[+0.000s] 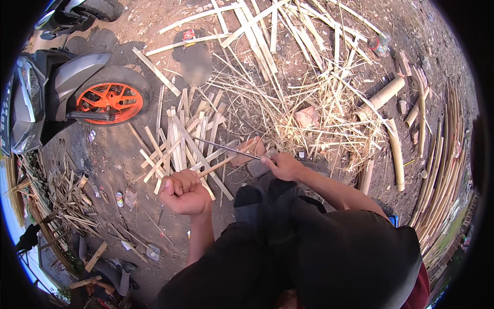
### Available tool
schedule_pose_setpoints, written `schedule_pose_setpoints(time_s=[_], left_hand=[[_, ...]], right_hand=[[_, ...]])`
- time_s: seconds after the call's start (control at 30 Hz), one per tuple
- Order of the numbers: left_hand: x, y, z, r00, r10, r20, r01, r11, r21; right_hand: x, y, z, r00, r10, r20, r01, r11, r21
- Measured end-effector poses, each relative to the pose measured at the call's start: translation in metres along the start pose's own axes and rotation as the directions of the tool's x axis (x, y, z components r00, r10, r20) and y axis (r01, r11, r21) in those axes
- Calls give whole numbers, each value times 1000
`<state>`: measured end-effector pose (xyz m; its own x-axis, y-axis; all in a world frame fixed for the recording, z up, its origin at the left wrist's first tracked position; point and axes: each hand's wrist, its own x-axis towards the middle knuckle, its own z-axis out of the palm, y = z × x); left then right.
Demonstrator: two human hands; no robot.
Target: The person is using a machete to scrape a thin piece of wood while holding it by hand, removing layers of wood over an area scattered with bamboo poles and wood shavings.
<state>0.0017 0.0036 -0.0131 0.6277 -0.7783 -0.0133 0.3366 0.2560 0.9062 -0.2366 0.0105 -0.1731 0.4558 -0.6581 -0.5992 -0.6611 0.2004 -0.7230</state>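
Note:
My left hand (184, 192) is closed in a fist around the near end of a narrow bamboo strip (226, 161), which slants up to the right. In my right hand (283, 167) is a long, thin, dark tool (226, 148), gripped at its right end. It points left and looks like a blade seen edge-on, though I cannot tell for sure. Strip and tool converge above a reddish brick (246, 153) and a grey block (259, 168) near my feet. A pile of split bamboo strips (179, 135) lies just beyond my left hand.
A parked motorbike with an orange-rimmed wheel (110, 103) stands at the left. Shavings (319, 123) and longer bamboo slats (254, 38) cover the far ground. Cut bamboo tubes (381, 98) and long poles (442, 165) lie right. Another person (110, 273) is at lower left.

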Motion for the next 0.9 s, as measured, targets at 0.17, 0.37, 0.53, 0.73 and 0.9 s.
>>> schedule_pose_setpoints(time_s=[0.17,0.37,0.53,0.73,0.9], left_hand=[[14,4,-5,989,13,-146,-14,1000,-5],[-6,-1,3,1000,16,-15,-16,999,36],[-2,-5,4,999,38,-33,-36,998,54],[3,7,-1,997,11,-79,-6,998,70],[-2,2,-1,994,36,-99,-30,997,68]], right_hand=[[6,-29,-17,998,-48,-37,42,986,-162],[-22,-4,-13,992,120,30,-115,982,-148],[-26,-11,-20,995,95,22,-89,979,-186],[-13,67,-34,950,311,-19,-298,887,-353],[-26,13,-37,972,231,47,-216,952,-215]])
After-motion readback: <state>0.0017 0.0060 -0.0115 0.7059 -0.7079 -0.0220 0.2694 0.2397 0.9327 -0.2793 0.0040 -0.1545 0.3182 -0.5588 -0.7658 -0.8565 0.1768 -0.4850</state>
